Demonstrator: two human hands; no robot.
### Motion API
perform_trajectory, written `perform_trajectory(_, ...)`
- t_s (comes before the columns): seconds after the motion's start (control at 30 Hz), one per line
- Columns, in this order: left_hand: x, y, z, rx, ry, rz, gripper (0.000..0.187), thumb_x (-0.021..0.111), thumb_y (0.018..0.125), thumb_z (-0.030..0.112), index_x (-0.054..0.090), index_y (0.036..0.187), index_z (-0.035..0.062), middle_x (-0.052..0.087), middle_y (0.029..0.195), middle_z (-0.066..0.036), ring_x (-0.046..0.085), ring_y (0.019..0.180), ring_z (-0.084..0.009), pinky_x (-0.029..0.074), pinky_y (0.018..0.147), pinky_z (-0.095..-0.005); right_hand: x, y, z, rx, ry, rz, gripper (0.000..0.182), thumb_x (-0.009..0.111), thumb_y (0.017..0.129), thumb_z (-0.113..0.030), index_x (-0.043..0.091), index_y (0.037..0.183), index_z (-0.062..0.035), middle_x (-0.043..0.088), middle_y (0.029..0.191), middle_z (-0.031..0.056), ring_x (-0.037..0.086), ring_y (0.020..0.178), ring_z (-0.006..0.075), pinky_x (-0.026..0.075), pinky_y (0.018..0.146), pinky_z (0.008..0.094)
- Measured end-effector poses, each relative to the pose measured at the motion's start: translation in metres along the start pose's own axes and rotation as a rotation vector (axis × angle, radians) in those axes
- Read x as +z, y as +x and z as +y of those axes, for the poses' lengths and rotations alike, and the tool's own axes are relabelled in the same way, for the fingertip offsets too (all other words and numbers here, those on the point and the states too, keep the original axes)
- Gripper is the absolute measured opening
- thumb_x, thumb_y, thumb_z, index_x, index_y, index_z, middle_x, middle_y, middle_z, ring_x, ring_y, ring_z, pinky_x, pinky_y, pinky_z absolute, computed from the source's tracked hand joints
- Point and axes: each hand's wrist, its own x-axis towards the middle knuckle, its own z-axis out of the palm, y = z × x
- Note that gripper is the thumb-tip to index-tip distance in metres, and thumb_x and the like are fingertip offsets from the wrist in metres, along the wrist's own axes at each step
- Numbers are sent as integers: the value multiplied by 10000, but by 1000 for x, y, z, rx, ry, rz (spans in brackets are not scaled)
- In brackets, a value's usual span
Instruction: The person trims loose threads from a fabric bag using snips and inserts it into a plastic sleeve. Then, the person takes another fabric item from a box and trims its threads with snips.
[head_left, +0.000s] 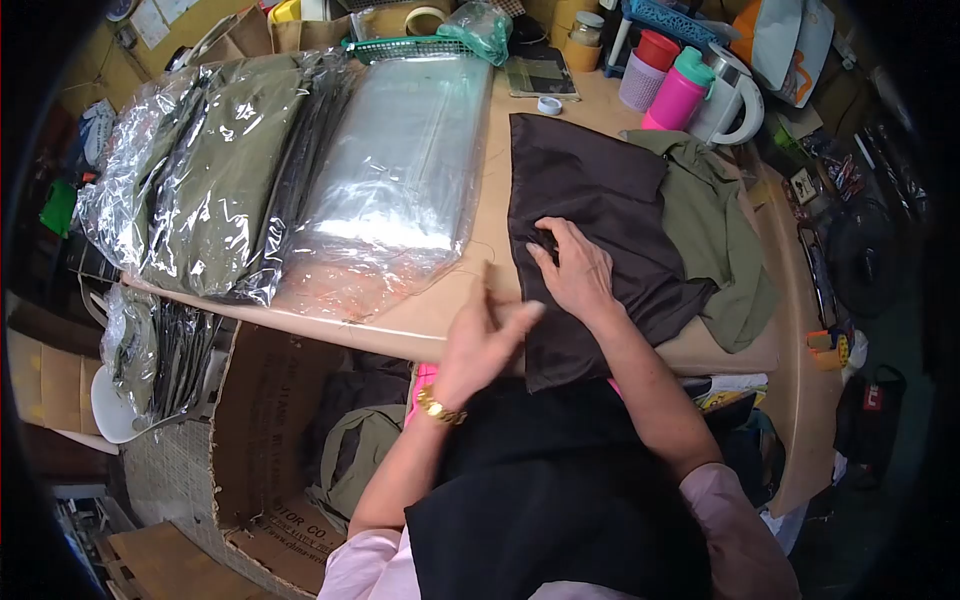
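A dark brown piece of cloth (pixel 610 190) lies spread on the table, its near corner hanging over the front edge. My right hand (pixel 578 270) rests on its left part, thumb and fingers bent round a small bunched fold. Just left of the cloth, my left hand (pixel 485 335) hovers over the table's front edge, slightly blurred, with thumb and fingers apart and nothing in them. An olive green garment (pixel 725 240) shows from beneath the cloth on the right, crumpled.
Clear plastic bags (pixel 400 170) lie stacked left of the cloth, beside bagged olive garments (pixel 235 180). At the back right stand a pink bottle (pixel 678 90) and a kettle (pixel 728 100). Below the table, a cardboard box (pixel 255 420) holds more clothing.
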Motion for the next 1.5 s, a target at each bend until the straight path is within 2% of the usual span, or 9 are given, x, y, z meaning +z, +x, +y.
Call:
perform_trajectory(0.17,-14,3,11,35,198,-298,219,602,932,196,699,885,5,639,699,-184,627,692,-377,492,678,-419,4,12,14,6,-19,21,294,629,929,-265,559,1154,-89,658,1061,136,642,963,369,483,810,485)
perform_trajectory(0.37,-87,-20,1,-269,180,-199,310,575,994,244,690,840,1,606,625,-99,613,619,-149,476,604,-343,2,12,10,29,-65,31,259,622,931,-232,540,1104,-58,662,1034,155,644,950,373,490,792,478)
perform_trajectory(0.57,-14,14,-14,-150,-380,-83,814,658,954,281,168,1515,-46,715,909,-112,631,656,-132,513,619,-315,11,18,-2,36,-136,-42,236,599,932,-203,505,1069,-36,658,1033,190,639,956,406,479,803,515)
perform_trajectory(0.67,8,26,29,-212,511,-421,432,657,929,356,654,1001,-70,674,738,-207,653,645,-288,499,654,-405,15,34,7,63,-165,-34,237,597,931,-222,487,1038,-41,647,1044,192,637,965,415,470,844,530)
perform_trajectory(0.9,-72,-26,30,-200,272,-549,401,636,949,332,647,753,-17,608,608,-122,630,615,-216,474,614,-358,13,50,17,96,-151,-29,247,583,938,-225,486,1078,-46,647,1047,190,631,1010,411,466,867,532)
perform_trajectory(1.03,-139,-54,15,-57,311,-293,199,728,890,171,649,919,-9,669,868,-110,645,725,-145,522,670,-297,14,53,20,56,-127,33,236,590,946,-229,523,1055,-30,665,1036,196,633,984,410,475,823,517)
perform_trajectory(1.2,-101,-32,24,-219,-147,-162,468,625,936,57,484,1380,19,625,1241,-82,641,856,-125,555,690,-272,-25,46,-7,111,279,-113,285,575,957,-247,589,942,37,662,921,240,630,959,414,477,806,440)
perform_trajectory(1.4,15,37,-13,148,-5,82,840,673,924,139,121,1534,-32,370,1486,-238,509,1284,-289,494,959,-320,-12,1,1,114,437,-14,291,533,1002,-263,577,964,22,629,801,184,635,762,333,481,714,400)
perform_trajectory(1.5,21,59,7,-141,347,-172,453,697,918,236,517,1176,-91,650,880,-184,600,732,-184,482,682,-318,-12,-20,1,134,431,14,309,517,1015,-282,585,947,12,623,785,165,634,740,307,476,698,397)
